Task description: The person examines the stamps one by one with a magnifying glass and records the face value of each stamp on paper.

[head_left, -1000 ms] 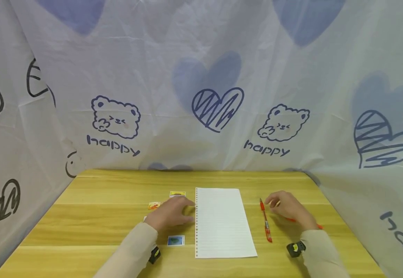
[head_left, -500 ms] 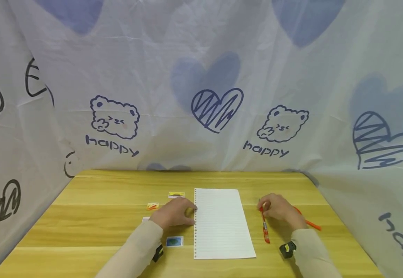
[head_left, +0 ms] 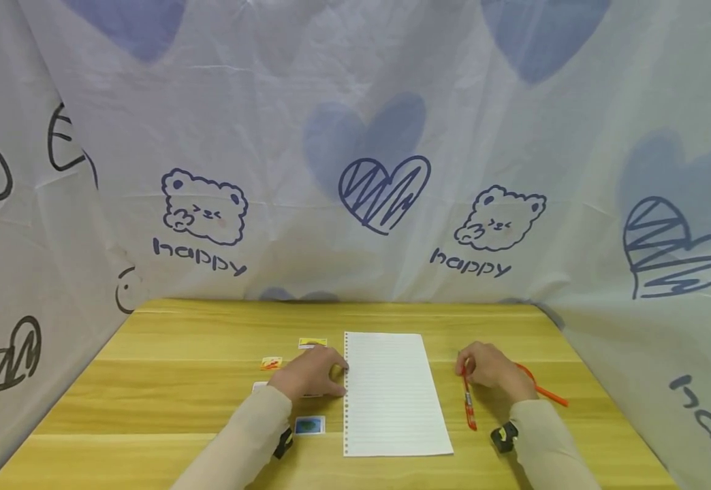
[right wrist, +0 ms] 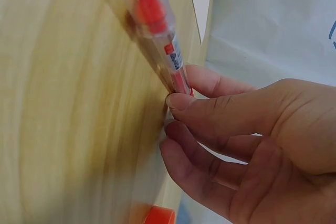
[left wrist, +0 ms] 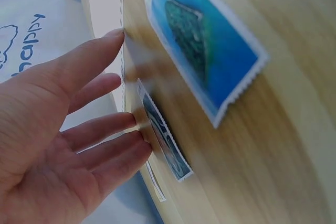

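A lined sheet of loose-leaf paper (head_left: 395, 395) lies on the table with its punched holes along the left side. My left hand (head_left: 311, 373) rests at that holed edge, thumb and fingertips spread along it, holding nothing. In the left wrist view, a blue stamp (left wrist: 202, 38) showing a green island and a darker stamp (left wrist: 165, 142) lie beside the fingers. To the right of the sheet, my right hand (head_left: 489, 367) pinches a clear-barrelled red pen (right wrist: 177, 56) between thumb and fingers near its tip end. The pen's tip is hidden behind the fingers.
Left of the paper are a yellow stamp (head_left: 312, 342) and an orange-and-white stamp (head_left: 271, 363). A curved orange-red strip (head_left: 551, 395) lies beyond the right wrist, partly covered by it. A printed cloth (head_left: 306, 224) hangs behind the wooden table (head_left: 178, 408).
My right hand has moved left onto the pen and now pinches it. My left fingers have come slightly right to the sheet's holed edge. The paper lies as before.
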`<state>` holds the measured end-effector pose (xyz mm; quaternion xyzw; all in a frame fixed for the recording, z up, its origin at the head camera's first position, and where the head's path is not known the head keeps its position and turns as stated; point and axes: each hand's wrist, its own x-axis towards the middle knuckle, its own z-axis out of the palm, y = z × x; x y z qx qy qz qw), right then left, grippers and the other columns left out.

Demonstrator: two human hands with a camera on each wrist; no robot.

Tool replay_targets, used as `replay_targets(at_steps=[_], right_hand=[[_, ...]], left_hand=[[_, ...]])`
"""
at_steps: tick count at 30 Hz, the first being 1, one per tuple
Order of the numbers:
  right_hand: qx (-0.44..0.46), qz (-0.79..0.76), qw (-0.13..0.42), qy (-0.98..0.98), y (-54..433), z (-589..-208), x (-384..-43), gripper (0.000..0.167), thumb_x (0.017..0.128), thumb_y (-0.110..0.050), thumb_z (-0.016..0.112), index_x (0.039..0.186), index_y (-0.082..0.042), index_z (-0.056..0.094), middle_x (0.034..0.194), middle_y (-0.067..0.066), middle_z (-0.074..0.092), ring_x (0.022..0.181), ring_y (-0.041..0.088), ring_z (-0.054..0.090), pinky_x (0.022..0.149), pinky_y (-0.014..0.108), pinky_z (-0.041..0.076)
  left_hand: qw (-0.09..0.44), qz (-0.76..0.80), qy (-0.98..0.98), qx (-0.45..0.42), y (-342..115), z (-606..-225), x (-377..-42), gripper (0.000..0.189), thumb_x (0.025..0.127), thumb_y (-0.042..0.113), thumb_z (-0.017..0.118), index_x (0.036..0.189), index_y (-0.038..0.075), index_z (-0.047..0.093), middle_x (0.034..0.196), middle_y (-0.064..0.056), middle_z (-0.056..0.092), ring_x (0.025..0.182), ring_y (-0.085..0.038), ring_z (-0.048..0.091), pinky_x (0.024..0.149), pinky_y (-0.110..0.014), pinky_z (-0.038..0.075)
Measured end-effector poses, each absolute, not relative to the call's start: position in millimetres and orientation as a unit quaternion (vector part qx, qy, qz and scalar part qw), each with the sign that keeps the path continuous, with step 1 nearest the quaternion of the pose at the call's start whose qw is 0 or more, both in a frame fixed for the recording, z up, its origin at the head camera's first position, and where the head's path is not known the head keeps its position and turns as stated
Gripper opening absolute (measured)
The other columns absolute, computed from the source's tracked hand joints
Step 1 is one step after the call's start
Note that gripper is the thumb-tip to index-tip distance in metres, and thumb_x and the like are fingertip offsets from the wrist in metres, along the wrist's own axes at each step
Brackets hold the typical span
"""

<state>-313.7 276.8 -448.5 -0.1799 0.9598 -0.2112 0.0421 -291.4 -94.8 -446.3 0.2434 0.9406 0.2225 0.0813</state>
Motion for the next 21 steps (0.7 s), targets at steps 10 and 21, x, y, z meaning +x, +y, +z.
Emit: replay_targets(at_steps=[10,21], right_hand=[[-0.192,-0.218,0.030,0.956,278.7,-448.2,-312.0,0.024,0.071,0.015,0.074,0.079,-0.008,0.072,0.069,0.002,0.067,0.066,0.009,0.055,0.064,0.027,0.045],[-0.172,-0.229,0.020,0.958,279.0,-450.8,-310.1,0.023,0.072,0.011,0.080,0.078,-0.009,0.072,0.068,0.000,0.064,0.067,0.011,0.052,0.067,0.030,0.044]], left_hand=[[0.087,0.233,0.940,0.232,-94.1,-443.7,-291.2,0.043,0.083,0.020,0.087,0.121,0.005,0.075,0.128,-0.013,0.073,0.075,-0.015,0.054,0.085,-0.040,0.052],[0.086,0.235,0.939,0.234,-93.8,-445.8,-293.1,0.043,0.083,0.020,0.088,0.121,0.004,0.075,0.126,-0.014,0.074,0.064,-0.013,0.055,0.080,-0.037,0.052]])
